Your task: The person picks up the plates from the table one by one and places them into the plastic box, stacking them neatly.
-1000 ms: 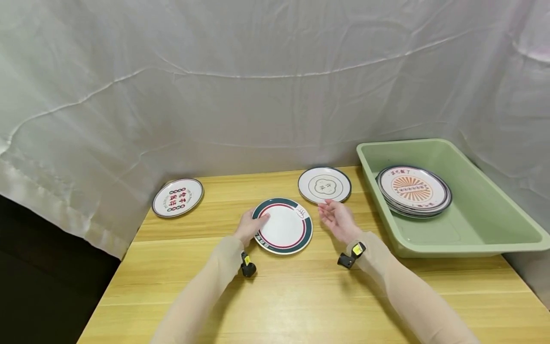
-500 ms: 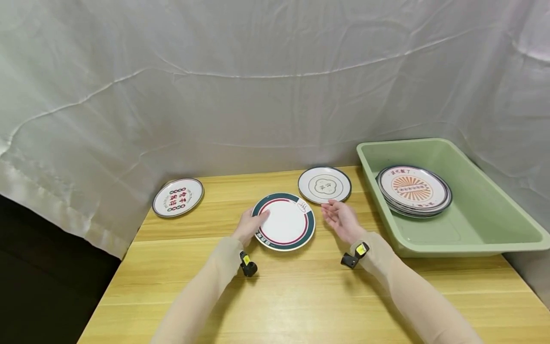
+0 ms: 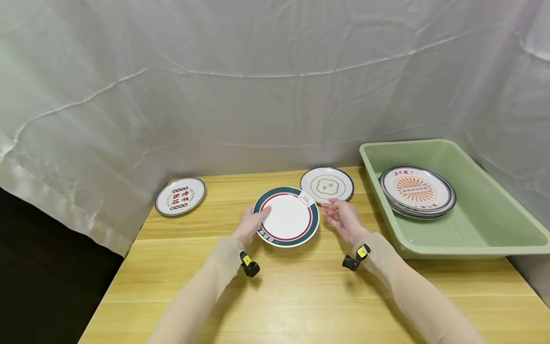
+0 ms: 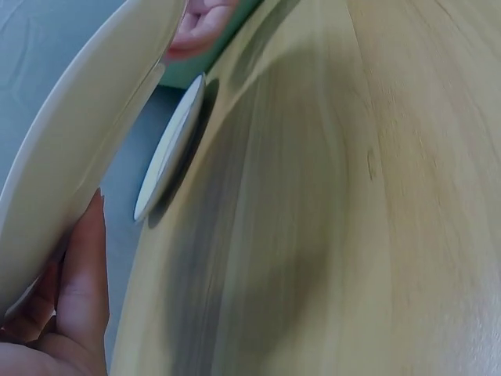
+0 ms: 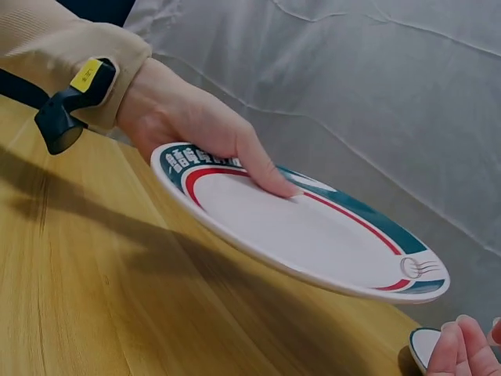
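Cloud-print plate (image 3: 326,185) just behind lifted green-rimmed plate (image 3: 286,216); tub (image 3: 494,229) rightward.

Soft, even light falls from above in the head view, bright on the crumpled white backdrop sheet (image 3: 275,71) and leaving only faint shadows on the pale wooden table (image 3: 301,296), while wide-angle distortion bows the picture's edges. The left wrist view is smeared and out of focus, with a broad dark shadow across the wood. The right wrist view is sharper, the green-and-red-rimmed white plate (image 5: 313,235) casting a soft shadow beneath it.
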Demonstrator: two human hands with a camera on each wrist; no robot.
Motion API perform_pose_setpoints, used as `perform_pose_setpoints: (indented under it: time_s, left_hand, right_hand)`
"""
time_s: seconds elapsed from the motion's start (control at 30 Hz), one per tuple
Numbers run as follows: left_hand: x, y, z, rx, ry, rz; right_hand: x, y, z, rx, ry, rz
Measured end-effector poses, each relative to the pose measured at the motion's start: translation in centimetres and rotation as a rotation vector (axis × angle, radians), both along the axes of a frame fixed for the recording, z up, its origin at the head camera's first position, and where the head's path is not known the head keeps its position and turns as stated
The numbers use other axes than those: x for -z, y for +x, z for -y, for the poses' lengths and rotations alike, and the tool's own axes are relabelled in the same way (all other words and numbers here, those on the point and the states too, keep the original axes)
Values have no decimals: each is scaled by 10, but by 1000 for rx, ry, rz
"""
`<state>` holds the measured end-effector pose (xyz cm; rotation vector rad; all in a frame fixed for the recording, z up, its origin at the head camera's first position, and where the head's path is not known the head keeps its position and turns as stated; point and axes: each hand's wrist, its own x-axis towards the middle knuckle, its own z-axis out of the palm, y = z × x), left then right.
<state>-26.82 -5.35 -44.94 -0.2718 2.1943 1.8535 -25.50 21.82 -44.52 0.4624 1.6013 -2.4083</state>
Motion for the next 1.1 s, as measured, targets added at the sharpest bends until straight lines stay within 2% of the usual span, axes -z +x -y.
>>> perform_pose_setpoints:
  time_s: [0.27,0.57,0.83,1.1]
  left_hand:
    - [-4,1,-1,-9,42,3]
    - [-12,2,-6,-29,84,17]
    - [-17,5,-13,-20,193,30]
    - [-19,6,-19,-24,217,36]
  right_hand:
    - [-2,-2,5,-26,21,-12]
    - [-2,-4,6,-9,24,6]
    - [-2,-2,8,-27,-31,-24]
    - [-10,2,15,-27,-134,-51]
